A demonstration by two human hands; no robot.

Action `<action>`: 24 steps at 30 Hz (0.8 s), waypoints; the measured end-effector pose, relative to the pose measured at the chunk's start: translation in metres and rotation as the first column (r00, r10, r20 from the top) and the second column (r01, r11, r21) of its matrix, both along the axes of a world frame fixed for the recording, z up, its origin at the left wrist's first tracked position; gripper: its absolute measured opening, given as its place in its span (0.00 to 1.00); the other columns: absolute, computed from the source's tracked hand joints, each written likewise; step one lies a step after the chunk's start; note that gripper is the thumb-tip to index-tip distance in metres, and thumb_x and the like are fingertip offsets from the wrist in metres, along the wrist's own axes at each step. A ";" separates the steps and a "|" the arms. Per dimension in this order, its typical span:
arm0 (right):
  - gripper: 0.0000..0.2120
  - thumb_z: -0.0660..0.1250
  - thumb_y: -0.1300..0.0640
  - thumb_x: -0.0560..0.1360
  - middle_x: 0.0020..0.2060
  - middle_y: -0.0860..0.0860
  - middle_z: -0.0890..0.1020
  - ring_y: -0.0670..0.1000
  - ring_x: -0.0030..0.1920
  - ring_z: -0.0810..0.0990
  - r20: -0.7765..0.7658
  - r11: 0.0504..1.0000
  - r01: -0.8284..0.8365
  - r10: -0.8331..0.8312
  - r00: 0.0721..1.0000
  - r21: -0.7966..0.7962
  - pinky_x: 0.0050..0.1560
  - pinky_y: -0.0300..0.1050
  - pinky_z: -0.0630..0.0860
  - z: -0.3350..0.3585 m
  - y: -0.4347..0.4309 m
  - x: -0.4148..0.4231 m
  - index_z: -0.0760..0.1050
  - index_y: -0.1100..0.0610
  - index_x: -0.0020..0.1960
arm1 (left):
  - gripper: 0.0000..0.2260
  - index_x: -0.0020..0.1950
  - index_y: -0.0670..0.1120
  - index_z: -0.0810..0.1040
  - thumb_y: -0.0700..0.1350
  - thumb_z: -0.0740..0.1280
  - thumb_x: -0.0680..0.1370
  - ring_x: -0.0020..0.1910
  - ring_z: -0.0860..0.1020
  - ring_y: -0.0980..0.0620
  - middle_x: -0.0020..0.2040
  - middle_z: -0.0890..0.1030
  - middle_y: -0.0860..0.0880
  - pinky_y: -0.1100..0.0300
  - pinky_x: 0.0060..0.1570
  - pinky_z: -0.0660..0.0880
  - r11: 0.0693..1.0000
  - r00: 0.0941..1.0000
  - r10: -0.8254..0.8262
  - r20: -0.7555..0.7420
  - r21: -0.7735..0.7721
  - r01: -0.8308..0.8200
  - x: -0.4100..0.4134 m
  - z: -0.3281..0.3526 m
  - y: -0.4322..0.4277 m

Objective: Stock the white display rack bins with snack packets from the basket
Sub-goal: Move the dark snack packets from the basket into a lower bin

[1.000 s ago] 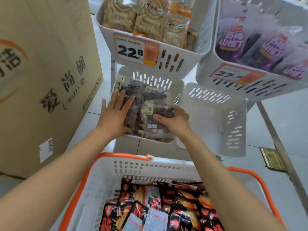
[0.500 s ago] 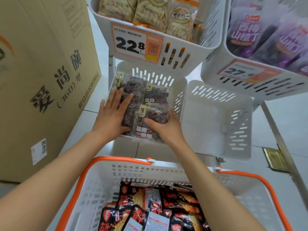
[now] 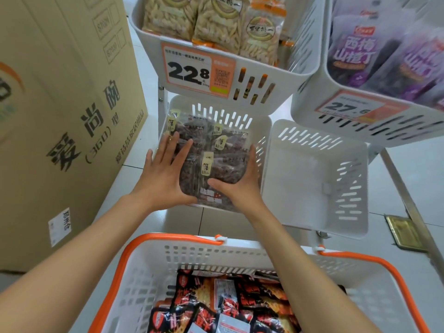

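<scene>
Both hands are down in the lower left bin (image 3: 260, 127) of the white rack, on a stack of clear packets of dark dried snack (image 3: 216, 162) with small yellow labels. The left hand (image 3: 165, 175) lies flat on the left part of the top packet, fingers straight and spread, thumb out toward the bin's left wall. The right hand (image 3: 240, 186) is also open: its thumb lies across the near end of the top packet, while its straight fingers run along the right edge of the stack, between the packets and the slotted wall. Both forearms reach forward over the white basket with the orange rim (image 3: 192, 254), where red-and-black snack packets (image 3: 228, 306) lie piled. Just right of the stocked bin stands another slotted white bin (image 3: 312, 183). Above, a bin bearing a 22.8 price tag (image 3: 189, 73) holds pale snack bags (image 3: 216, 22), and one tagged 27.6 (image 3: 348, 108) holds purple packets (image 3: 355, 51). A large printed cardboard box (image 3: 60, 116) stands on the tiled floor (image 3: 408, 176) to the left.
</scene>
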State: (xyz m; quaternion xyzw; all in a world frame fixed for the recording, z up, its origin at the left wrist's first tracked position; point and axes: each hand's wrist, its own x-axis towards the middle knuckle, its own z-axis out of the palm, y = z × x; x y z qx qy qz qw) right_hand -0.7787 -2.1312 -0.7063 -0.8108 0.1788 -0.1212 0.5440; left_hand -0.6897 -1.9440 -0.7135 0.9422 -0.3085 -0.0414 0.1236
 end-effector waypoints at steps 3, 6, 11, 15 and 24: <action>0.59 0.81 0.46 0.63 0.77 0.40 0.58 0.41 0.74 0.61 0.054 0.991 0.059 -0.066 0.996 0.123 0.75 0.48 0.61 -0.003 -0.002 -0.003 0.42 0.39 0.78 | 0.62 0.75 0.58 0.25 0.83 0.57 0.57 0.75 0.26 0.49 0.77 0.25 0.51 0.35 0.75 0.38 0.999 0.998 0.025 0.051 0.027 -0.026 -0.002 -0.002 -0.002; 0.53 0.79 0.46 0.67 0.74 0.38 0.59 0.37 0.70 0.59 -0.006 0.996 0.015 -0.014 1.000 0.093 0.74 0.46 0.60 0.000 -0.006 0.000 0.47 0.41 0.79 | 0.61 0.76 0.54 0.27 0.85 0.50 0.57 0.76 0.28 0.47 0.78 0.28 0.49 0.31 0.73 0.39 0.997 0.991 0.073 0.114 0.026 -0.076 -0.006 -0.004 -0.009; 0.57 0.81 0.44 0.64 0.75 0.35 0.50 0.36 0.74 0.53 0.039 0.991 -0.047 0.052 0.998 -0.124 0.74 0.43 0.57 -0.001 -0.011 0.000 0.45 0.40 0.78 | 0.59 0.79 0.53 0.33 0.82 0.48 0.58 0.78 0.31 0.47 0.79 0.31 0.47 0.28 0.70 0.42 0.991 0.982 0.130 0.135 0.000 -0.131 -0.010 -0.009 -0.017; 0.62 0.81 0.43 0.62 0.78 0.40 0.46 0.43 0.78 0.50 0.059 0.989 0.003 0.006 0.998 -0.147 0.77 0.49 0.56 -0.003 -0.021 -0.009 0.37 0.38 0.78 | 0.58 0.80 0.51 0.37 0.82 0.48 0.59 0.79 0.33 0.46 0.80 0.34 0.46 0.28 0.70 0.44 0.992 0.981 0.129 0.146 -0.006 -0.130 -0.010 -0.013 -0.016; 0.60 0.81 0.46 0.65 0.79 0.45 0.47 0.48 0.79 0.47 -0.067 0.935 -0.180 0.167 0.984 -0.305 0.78 0.55 0.55 0.003 -0.021 -0.027 0.40 0.46 0.80 | 0.60 0.80 0.48 0.34 0.79 0.60 0.63 0.78 0.31 0.44 0.79 0.32 0.45 0.30 0.71 0.40 0.984 0.982 0.148 0.114 0.084 -0.158 -0.025 0.012 -0.023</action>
